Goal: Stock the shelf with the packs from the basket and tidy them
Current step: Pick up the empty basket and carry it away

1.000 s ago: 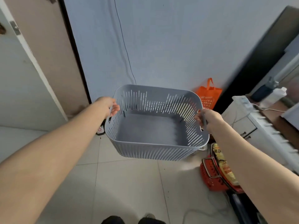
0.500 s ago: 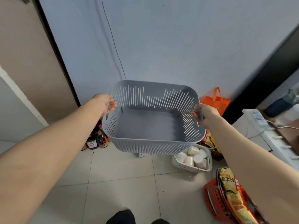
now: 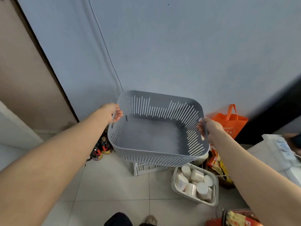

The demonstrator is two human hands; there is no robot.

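Your left fingers and right fingers grip the empty grey basket; swinging it has revealed packs in a white crate below your right fingers, probably the next load.

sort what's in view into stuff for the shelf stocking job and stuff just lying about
Job: empty grey basket, gripped by the left hand and right hand; probably the snack packs at lower right.
Lying about: orange bag, dark bottles, white crate, white bin of rolls.
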